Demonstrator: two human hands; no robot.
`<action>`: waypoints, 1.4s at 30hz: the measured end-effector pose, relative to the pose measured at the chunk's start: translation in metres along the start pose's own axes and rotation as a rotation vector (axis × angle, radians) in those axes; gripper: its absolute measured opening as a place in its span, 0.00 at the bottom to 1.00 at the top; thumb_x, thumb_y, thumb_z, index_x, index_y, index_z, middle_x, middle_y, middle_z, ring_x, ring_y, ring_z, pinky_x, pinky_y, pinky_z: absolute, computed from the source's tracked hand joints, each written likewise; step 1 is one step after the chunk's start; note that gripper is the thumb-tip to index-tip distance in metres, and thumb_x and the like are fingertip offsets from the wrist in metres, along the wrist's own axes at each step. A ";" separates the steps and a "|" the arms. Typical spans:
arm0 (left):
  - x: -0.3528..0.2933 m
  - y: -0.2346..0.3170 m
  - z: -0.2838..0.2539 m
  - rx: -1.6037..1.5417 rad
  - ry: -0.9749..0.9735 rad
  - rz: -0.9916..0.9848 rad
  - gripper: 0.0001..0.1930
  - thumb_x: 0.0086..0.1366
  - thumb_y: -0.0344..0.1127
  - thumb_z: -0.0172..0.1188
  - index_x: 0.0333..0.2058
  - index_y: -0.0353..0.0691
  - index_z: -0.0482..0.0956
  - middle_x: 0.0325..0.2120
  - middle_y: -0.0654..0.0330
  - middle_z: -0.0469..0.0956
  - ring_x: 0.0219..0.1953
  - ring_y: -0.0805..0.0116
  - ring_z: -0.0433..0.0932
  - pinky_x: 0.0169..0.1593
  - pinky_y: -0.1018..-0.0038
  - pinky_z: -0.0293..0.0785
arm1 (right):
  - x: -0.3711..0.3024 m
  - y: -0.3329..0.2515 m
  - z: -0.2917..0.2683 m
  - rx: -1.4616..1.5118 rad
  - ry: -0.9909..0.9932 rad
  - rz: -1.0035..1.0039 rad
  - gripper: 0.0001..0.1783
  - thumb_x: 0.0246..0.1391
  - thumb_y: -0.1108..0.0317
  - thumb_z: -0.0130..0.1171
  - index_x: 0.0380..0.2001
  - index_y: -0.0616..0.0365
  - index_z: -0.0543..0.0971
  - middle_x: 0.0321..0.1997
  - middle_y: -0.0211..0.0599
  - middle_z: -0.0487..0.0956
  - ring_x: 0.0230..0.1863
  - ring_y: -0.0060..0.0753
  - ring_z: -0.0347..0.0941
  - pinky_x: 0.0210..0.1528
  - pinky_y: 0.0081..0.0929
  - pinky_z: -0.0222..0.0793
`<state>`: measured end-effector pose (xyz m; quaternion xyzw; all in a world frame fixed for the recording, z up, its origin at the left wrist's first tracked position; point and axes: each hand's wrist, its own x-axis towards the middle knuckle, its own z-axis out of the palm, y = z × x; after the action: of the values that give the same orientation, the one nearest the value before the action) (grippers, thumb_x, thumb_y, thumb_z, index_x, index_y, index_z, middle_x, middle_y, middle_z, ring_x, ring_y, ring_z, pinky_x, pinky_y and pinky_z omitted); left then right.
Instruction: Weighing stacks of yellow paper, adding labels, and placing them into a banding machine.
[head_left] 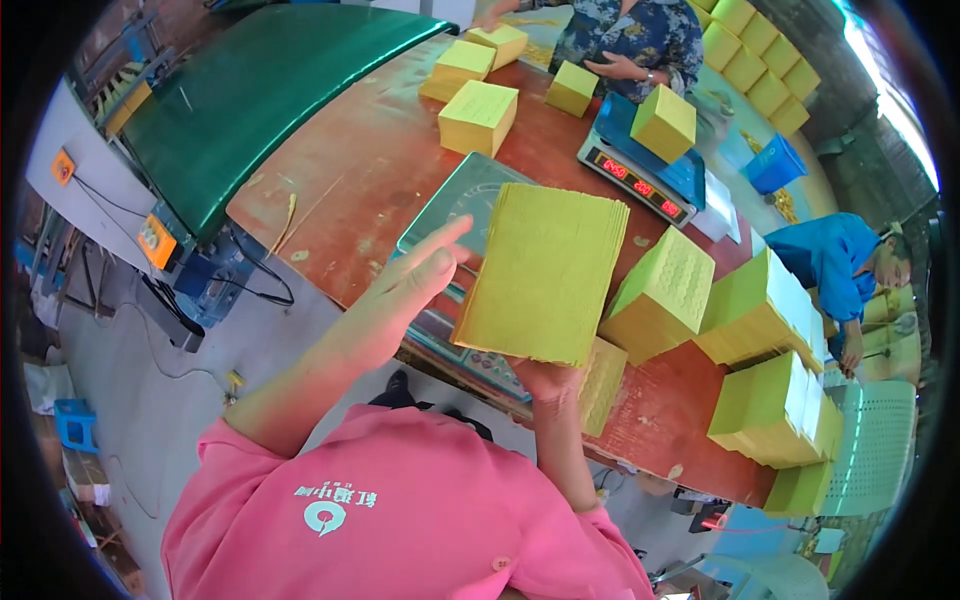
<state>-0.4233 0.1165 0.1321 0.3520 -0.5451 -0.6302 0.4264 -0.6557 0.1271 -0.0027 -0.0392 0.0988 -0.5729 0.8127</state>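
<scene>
Where the left side begins, a small blue stool stands on the floor, and beyond it a pale machine panel carries an orange switch box. A broad green belt rises behind that, its curved edge running along the red-brown counter.

Next comes the person's left hand, raised over the near edge of the counter, its fingers stretched out and spread a little from the thumb; it grips nothing, and its fingertips are just beside the yellow block. Behind it, a clear sheet lies on the counter, with a yellow stack farther back.

The yellow block, tilted with its broad face toward the camera and layered edges showing, is held up over the counter in front of the person's pink shirt. The right hand has hold of it from below; its fingers are mostly hidden by the block, so how far they are bent I cannot tell.

Just right of that hand, a smaller yellow piece sits on the counter near a larger patterned stack. Farther back, a person in a dark patterned top is behind a scale bearing another yellow bundle. Beyond are a blue bin, yellow piles with white sheets, a person in blue and a pale green perforated chair.
</scene>
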 end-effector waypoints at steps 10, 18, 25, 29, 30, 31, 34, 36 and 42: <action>0.022 -0.003 -0.074 -0.016 -0.113 0.001 0.42 0.71 0.63 0.44 0.69 0.32 0.52 0.58 0.53 0.67 0.58 0.66 0.68 0.56 0.68 0.67 | 0.038 0.043 0.026 -0.078 0.174 -0.102 0.34 0.58 0.50 0.54 0.62 0.58 0.67 0.60 0.43 0.73 0.57 0.47 0.73 0.52 0.43 0.75; 0.015 -0.029 -0.206 -0.334 -0.067 -0.233 0.60 0.58 0.66 0.62 0.72 0.39 0.33 0.60 0.51 0.64 0.65 0.57 0.62 0.67 0.60 0.56 | 0.111 0.107 0.099 -1.031 0.254 -0.111 0.42 0.51 0.67 0.66 0.66 0.65 0.58 0.61 0.44 0.71 0.63 0.36 0.67 0.62 0.31 0.64; 0.029 -0.028 -0.263 -0.200 0.055 -0.157 0.57 0.58 0.51 0.68 0.72 0.39 0.34 0.66 0.48 0.56 0.68 0.57 0.59 0.67 0.61 0.58 | 0.177 0.163 0.122 -1.318 0.203 -0.134 0.46 0.55 0.63 0.64 0.70 0.64 0.52 0.62 0.49 0.70 0.63 0.37 0.67 0.65 0.32 0.61; 0.050 -0.025 -0.280 -0.347 0.091 -0.189 0.49 0.60 0.40 0.63 0.71 0.39 0.40 0.66 0.49 0.58 0.67 0.57 0.61 0.67 0.61 0.60 | 0.207 0.177 0.108 -1.363 0.207 -0.123 0.47 0.56 0.57 0.64 0.69 0.65 0.52 0.61 0.56 0.70 0.63 0.40 0.67 0.65 0.33 0.61; 0.055 -0.030 -0.287 -0.346 0.075 -0.195 0.49 0.60 0.40 0.63 0.71 0.39 0.40 0.66 0.49 0.58 0.67 0.57 0.61 0.67 0.61 0.60 | 0.213 0.177 0.104 -1.394 0.199 -0.130 0.48 0.57 0.54 0.63 0.69 0.66 0.51 0.60 0.58 0.70 0.63 0.42 0.67 0.65 0.34 0.61; 0.057 -0.042 -0.298 -0.418 0.076 -0.250 0.40 0.63 0.41 0.58 0.69 0.38 0.49 0.64 0.50 0.62 0.65 0.58 0.64 0.66 0.61 0.61 | 0.218 0.178 0.099 -1.392 0.208 -0.137 0.48 0.57 0.54 0.63 0.69 0.66 0.51 0.60 0.58 0.70 0.63 0.42 0.67 0.65 0.34 0.61; 0.059 -0.086 -0.330 -0.588 0.131 -0.402 0.29 0.67 0.42 0.51 0.64 0.37 0.62 0.60 0.51 0.69 0.62 0.59 0.69 0.65 0.61 0.63 | 0.228 0.182 0.092 -1.298 0.266 -0.023 0.45 0.60 0.57 0.60 0.70 0.64 0.49 0.63 0.59 0.68 0.63 0.43 0.67 0.65 0.35 0.61; 0.068 -0.097 -0.344 -0.688 0.183 -0.506 0.26 0.69 0.43 0.49 0.62 0.37 0.67 0.58 0.51 0.73 0.60 0.58 0.71 0.64 0.60 0.64 | 0.226 0.182 0.103 -1.003 0.244 -0.033 0.42 0.64 0.61 0.56 0.71 0.62 0.47 0.68 0.59 0.61 0.63 0.43 0.68 0.62 0.36 0.65; 0.132 -0.100 -0.372 -0.793 0.146 -0.518 0.28 0.66 0.43 0.56 0.61 0.36 0.67 0.58 0.54 0.73 0.61 0.60 0.71 0.64 0.62 0.64 | 0.210 0.172 0.096 -1.024 0.283 -0.159 0.39 0.64 0.72 0.52 0.72 0.58 0.46 0.72 0.56 0.55 0.58 0.39 0.72 0.53 0.30 0.71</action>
<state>-0.1525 -0.1445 -0.0226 0.3297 -0.1257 -0.8488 0.3938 -0.4087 -0.0163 0.0363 -0.3602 0.4710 -0.5108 0.6224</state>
